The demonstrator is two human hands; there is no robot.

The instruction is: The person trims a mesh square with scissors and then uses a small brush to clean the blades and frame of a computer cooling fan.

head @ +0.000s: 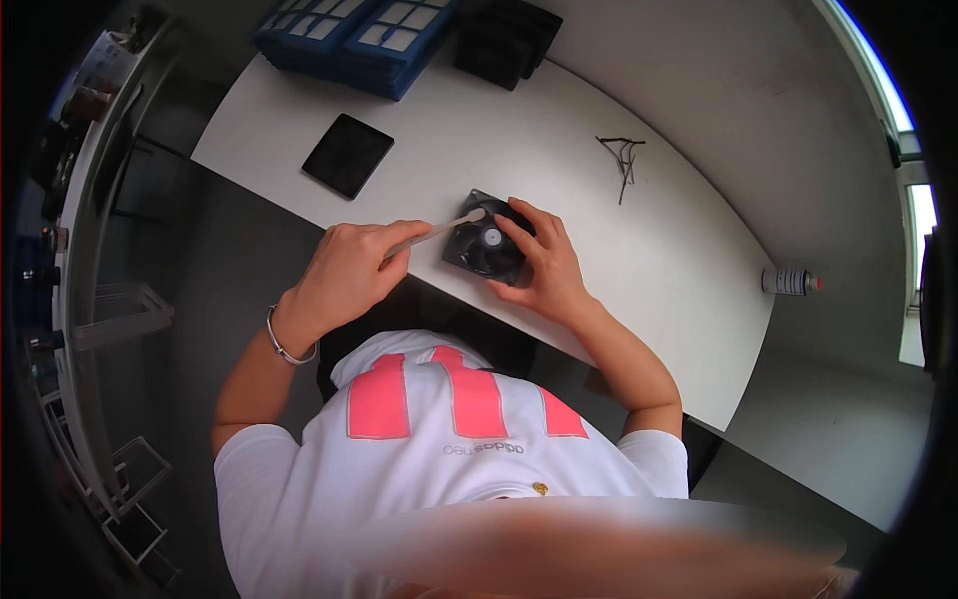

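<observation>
A black square cooling fan rests near the front edge of the white table, a round white label on its hub. My right hand grips the fan along its right side, the thumb at the near corner and the fingers over the far part of the frame and blades. In my left hand is a slim pale brush, which looks like a toothbrush. Its whitish head lies over the fan's upper part, close to my right fingertips; whether it touches the blades I cannot tell.
A flat black rectangular panel lies left of the fan. Stacked blue panels and black square pieces stand at the far end. Thin dark strips, perhaps cable ties, lie to the right. An aerosol can is by the right edge.
</observation>
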